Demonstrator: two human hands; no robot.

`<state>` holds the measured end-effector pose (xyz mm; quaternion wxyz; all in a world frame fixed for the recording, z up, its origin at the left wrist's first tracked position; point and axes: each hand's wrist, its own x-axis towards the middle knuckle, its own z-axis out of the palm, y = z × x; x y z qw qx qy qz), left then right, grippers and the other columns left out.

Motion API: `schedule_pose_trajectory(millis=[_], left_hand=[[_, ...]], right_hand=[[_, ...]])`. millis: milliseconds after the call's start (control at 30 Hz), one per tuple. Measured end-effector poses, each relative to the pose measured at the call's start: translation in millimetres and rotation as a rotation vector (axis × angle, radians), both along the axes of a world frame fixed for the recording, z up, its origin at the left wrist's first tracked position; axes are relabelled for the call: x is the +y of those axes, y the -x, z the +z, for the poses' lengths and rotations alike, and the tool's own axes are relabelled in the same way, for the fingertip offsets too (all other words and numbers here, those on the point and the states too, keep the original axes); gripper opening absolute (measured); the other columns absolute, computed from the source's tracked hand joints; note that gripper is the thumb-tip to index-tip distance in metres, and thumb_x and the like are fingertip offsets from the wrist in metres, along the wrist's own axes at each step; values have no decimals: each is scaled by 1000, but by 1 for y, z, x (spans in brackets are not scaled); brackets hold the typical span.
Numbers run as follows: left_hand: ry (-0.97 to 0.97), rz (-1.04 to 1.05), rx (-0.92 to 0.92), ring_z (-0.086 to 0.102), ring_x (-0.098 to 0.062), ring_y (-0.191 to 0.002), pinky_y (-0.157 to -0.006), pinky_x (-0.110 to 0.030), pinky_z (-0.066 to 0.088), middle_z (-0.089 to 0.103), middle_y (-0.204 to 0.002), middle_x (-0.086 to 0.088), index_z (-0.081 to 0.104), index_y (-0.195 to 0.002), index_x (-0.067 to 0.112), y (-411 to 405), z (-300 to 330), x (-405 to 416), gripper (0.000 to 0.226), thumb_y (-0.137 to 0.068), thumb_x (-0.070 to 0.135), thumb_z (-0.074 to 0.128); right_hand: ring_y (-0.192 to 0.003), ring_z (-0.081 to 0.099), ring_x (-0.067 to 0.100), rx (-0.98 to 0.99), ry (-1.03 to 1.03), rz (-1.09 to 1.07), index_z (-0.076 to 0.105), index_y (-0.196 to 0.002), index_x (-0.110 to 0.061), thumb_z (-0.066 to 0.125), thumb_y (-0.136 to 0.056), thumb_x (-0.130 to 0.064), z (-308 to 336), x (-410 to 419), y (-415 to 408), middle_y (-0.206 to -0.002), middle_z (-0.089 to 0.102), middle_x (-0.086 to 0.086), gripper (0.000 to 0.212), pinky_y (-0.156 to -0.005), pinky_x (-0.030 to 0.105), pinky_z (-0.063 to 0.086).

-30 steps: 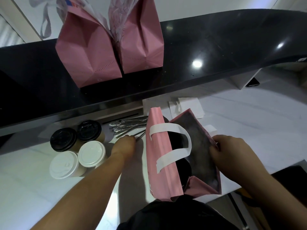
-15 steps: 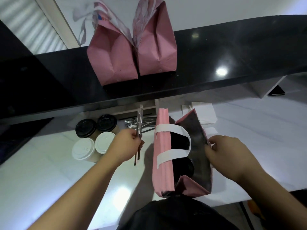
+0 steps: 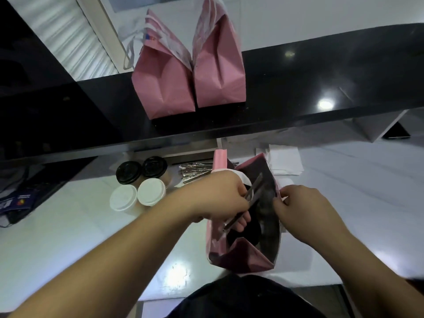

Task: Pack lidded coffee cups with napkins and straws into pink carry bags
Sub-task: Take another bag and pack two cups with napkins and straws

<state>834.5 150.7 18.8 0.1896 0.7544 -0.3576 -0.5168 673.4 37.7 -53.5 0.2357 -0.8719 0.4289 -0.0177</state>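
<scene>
An open pink carry bag [image 3: 246, 257] stands on the white counter in front of me, dark inside, with black-lidded cups dimly visible in it. My left hand [image 3: 220, 198] is over the bag's mouth, shut on wrapped straws [image 3: 253, 191] that slant down into the opening. My right hand [image 3: 300, 207] pinches the bag's right edge and holds it open. Left of the bag stand two black-lidded cups [image 3: 140, 169] and two white-lidded cups [image 3: 137, 195]. A pile of wrapped straws [image 3: 195, 171] lies behind them, and white napkins [image 3: 284, 159] lie behind the bag.
Two pink bags [image 3: 190, 74] with closed tops stand on the raised black ledge [image 3: 321, 72] at the back. A dark device with cables [image 3: 20, 198] sits at the far left. The counter's near edge runs just in front of my body.
My left hand carried the straws from beside the cups rightward over the bag's mouth, tips now inside it. My right hand stayed on the bag's right edge.
</scene>
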Motion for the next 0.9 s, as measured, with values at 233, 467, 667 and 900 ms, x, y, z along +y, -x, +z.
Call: schedule_pose_trajectory(millis=[233,467,667,900], left_hand=[[-79,-25,-202,80,-29,-83,-82,-44,66,80,-93,-14,71,-99,0,19,-26,-43,15,-97,7,58],[-53,48,-122,80,-26,-82,-86,-47,65,80,-90,-15,70,-97,-6,13,-35,-40,16,-97,2,56],[124,171,-77,79,-22,-68,-70,-39,67,80,-78,-3,70,-108,-1,1,-20,-17,21,-92,3,57],[135,232,-493,61,-4,-57,-44,-26,48,66,-85,12,49,-93,39,-17,-22,53,24,-82,50,68]], right_hand=[[-54,59,20,-18,-34,30,60,-67,-19,51,-95,-41,1,1,3,-51,58,1,37,-48,34,47],[-57,62,21,-8,-40,33,65,-75,-19,50,-95,-41,0,0,5,-57,63,2,33,-58,40,57],[-57,62,16,-10,-12,51,65,-76,-22,51,-96,-42,-4,1,4,-59,65,-2,30,-51,30,50],[-71,61,20,-109,118,93,44,-111,-26,57,-93,-44,0,-3,-6,-81,61,-10,28,-58,38,51]])
